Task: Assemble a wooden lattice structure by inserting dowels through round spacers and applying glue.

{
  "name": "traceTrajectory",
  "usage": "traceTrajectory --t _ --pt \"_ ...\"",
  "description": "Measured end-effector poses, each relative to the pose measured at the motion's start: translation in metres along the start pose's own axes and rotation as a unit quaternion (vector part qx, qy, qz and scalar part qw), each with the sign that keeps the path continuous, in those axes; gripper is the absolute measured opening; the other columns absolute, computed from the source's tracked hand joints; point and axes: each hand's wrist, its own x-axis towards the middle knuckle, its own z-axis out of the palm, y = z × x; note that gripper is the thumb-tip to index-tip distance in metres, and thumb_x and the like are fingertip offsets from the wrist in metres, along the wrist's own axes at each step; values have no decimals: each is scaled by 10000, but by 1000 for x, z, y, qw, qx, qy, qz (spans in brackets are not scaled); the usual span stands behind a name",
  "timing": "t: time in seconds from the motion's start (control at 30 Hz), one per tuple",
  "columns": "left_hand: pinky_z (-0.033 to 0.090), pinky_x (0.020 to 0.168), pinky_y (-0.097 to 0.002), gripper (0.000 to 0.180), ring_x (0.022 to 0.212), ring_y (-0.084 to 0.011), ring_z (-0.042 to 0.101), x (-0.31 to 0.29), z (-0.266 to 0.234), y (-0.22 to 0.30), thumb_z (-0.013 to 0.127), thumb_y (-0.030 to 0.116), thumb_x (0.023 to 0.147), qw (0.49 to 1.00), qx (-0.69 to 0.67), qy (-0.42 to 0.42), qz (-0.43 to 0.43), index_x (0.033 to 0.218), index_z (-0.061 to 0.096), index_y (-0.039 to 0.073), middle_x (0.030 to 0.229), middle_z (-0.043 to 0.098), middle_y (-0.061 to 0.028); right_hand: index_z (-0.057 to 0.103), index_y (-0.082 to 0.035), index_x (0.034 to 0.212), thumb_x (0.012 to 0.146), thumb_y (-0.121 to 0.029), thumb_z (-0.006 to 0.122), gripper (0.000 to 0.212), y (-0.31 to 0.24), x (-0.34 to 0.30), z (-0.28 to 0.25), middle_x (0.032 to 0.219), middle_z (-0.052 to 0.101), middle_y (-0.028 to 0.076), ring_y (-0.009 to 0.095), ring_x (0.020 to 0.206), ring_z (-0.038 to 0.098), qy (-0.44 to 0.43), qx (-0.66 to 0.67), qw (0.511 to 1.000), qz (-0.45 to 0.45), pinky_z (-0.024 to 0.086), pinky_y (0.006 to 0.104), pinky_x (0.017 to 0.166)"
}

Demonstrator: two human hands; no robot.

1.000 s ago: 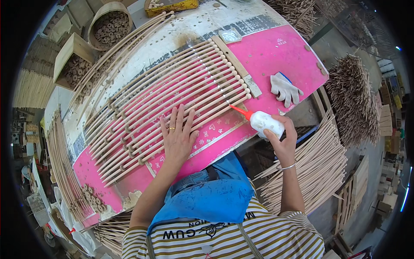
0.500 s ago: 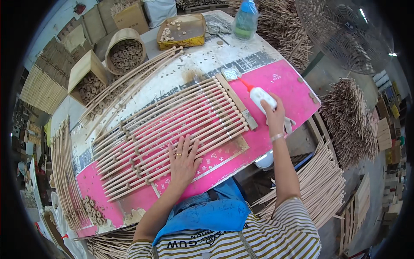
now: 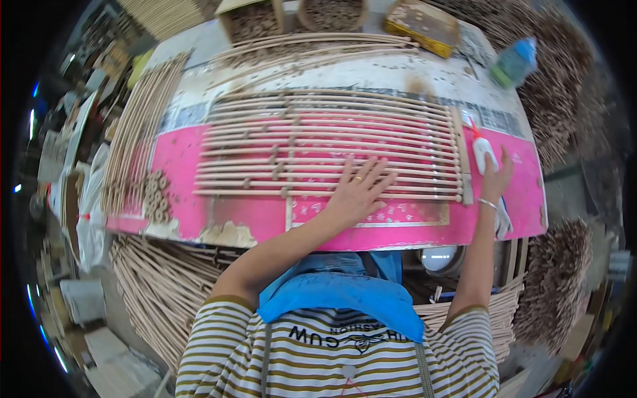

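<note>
The person's left hand [image 3: 359, 192] lay loose with fingers spread over the near side of a row of wooden sticks [image 3: 332, 143], which stretched crosswise on the pink-covered desk [image 3: 182, 156], their knobbed ends beside a wooden strip [image 3: 459, 142]. Just past that strip, the right hand [image 3: 496, 176] was at the lower end of a white bottle [image 3: 486, 154] with a red nozzle [image 3: 476, 131], though from where I stood I couldn't tell whether it was grasping or had released it. A pale glove [image 3: 503, 220] lay near that wrist, and loose wooden rings [image 3: 157, 196] sat toward the desk's left end.
</note>
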Motion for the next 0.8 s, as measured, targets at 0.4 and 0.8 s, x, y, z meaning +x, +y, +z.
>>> traceTrajectory --t 0.4,0.8 --pt "413 1100 -527 447 1232 -284 593 -148 -70 -83 647 237 927 979 38 103 -170 1355 654 111 1301 633 -81 722 22 1149 1041 -144 662 206 -150 -181 -33 1044 705 40 124 948 628 -312 261 910 81 511 275 869" --pt "474 932 -418 280 1086 -279 588 -169 -87 -73 615 209 968 985 -5 136 -108 1210 600 69 1134 543 -110 539 -11 1506 1084 -211 609 473 -237 -223 -19 950 699 49 81 744 645 -565 410 671 250 526 231 629"
